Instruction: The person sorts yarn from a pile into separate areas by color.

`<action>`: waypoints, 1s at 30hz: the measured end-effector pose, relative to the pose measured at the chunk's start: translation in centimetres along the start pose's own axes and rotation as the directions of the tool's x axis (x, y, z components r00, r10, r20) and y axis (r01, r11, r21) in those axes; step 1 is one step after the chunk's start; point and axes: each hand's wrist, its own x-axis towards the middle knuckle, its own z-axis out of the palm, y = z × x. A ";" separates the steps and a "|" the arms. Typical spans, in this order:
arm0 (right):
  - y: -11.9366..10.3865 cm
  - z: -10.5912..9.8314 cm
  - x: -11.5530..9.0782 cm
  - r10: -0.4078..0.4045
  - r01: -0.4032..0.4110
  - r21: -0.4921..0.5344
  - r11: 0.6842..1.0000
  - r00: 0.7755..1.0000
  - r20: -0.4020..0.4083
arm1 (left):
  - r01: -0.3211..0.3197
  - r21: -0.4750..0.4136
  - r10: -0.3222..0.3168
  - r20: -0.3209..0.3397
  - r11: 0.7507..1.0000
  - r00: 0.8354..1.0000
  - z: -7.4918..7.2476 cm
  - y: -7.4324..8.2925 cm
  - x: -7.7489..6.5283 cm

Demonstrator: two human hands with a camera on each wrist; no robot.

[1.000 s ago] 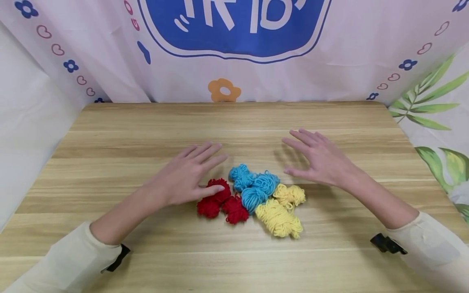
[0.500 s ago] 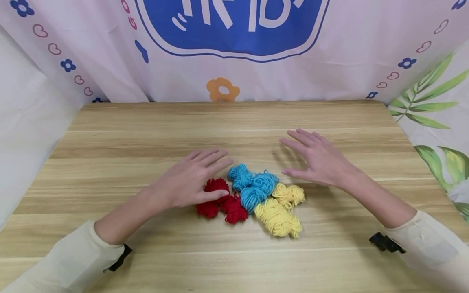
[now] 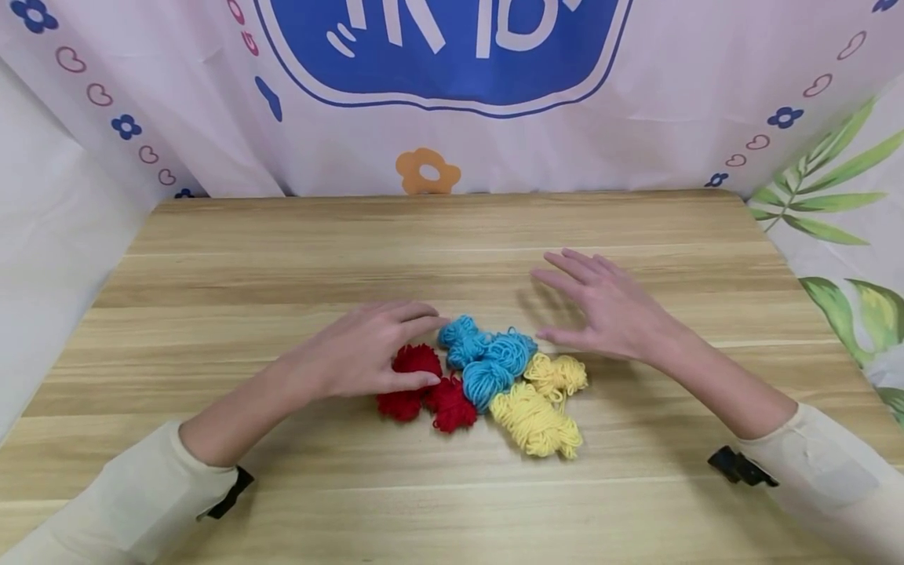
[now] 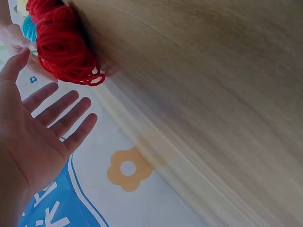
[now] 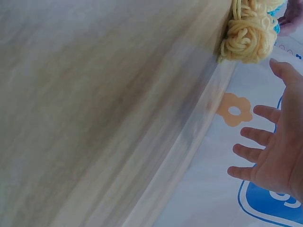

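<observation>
Several small bundles of yarn lie clustered mid-table: red yarn on the left, blue yarn in the centre, yellow yarn on the right. My left hand hovers over the red yarn, its thumb and fingers spread apart and holding nothing; it partly hides the red bundles in the head view. In the left wrist view the red yarn sits beyond the fingertips. My right hand is held off to the right of the blue yarn, fingers extended. The right wrist view has yellow yarn above the thumb.
The wooden table stands against a white printed curtain at its far edge. Leaf-patterned cloth hangs at the right. A black wrist device is strapped at the right sleeve, another at the left.
My left hand has moved slightly right and toward me, its fingers bending down more beside the blue yarn. The right hand has drifted a little left. The yarn stays put.
</observation>
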 end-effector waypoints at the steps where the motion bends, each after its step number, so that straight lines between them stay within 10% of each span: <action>1: -0.1 0.0 0.0 -0.001 0.001 0.001 1.000 1.000 0.001 | -0.003 -0.002 0.003 -0.002 1.000 1.000 0.0 0.0 0.0; 30: -1.1 0.0 0.5 -0.023 0.023 -0.020 1.000 1.000 0.014 | -0.052 -0.082 0.056 0.047 0.995 0.997 0.3 -0.5 0.4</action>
